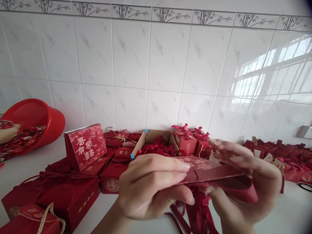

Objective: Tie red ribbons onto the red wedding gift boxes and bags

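A red cardboard gift box (209,171), partly folded, with pale gold print and a small slit in its panel, is held up in front of me. My left hand (153,185) grips its left end, fingers on the top and thumb below. My right hand (253,178) curls around the right end, with the thumb under the panel and a bent red flap against the palm. The right fingers are slightly blurred. Below the box, red ribbons (198,211) lie on the white table, partly hidden by my hands.
At left are finished red boxes (70,198), a standing printed card box (86,146) and a tipped red basin (55,122) of wrapped pieces. Behind my hands, an open carton (140,143) holds red ribbons. More red boxes (265,149) stand right, against the tiled wall (165,65).
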Action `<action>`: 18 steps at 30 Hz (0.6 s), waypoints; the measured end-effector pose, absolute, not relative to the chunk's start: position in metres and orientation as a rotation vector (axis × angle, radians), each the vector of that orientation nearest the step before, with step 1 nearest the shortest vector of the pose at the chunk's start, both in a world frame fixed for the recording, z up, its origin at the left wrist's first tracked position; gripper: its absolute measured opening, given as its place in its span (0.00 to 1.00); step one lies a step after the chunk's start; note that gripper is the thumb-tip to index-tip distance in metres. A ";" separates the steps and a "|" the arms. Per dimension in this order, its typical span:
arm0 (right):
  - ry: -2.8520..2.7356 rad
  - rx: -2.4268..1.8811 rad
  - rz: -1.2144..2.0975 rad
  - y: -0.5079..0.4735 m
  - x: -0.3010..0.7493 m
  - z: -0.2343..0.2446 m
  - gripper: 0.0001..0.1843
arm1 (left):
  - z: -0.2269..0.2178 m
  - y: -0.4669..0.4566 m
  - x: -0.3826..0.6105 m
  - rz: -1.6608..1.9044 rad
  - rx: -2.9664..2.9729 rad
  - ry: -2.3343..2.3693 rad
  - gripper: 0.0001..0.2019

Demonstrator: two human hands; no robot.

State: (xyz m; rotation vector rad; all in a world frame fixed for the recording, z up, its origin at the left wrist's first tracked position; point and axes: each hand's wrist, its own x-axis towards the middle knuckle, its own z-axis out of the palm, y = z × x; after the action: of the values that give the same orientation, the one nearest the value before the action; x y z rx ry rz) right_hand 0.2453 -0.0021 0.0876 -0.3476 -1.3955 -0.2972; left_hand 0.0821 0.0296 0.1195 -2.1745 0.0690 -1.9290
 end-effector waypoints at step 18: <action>-1.780 -0.709 -0.173 -0.032 0.295 0.100 0.23 | 0.113 0.037 0.078 -1.799 -2.252 0.103 0.06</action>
State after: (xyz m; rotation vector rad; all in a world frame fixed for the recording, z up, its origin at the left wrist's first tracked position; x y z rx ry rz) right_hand 0.2951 -0.0319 0.0999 -0.7090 -1.7803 -0.1734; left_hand 0.0778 0.0374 0.1132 -2.2518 0.1029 -1.7987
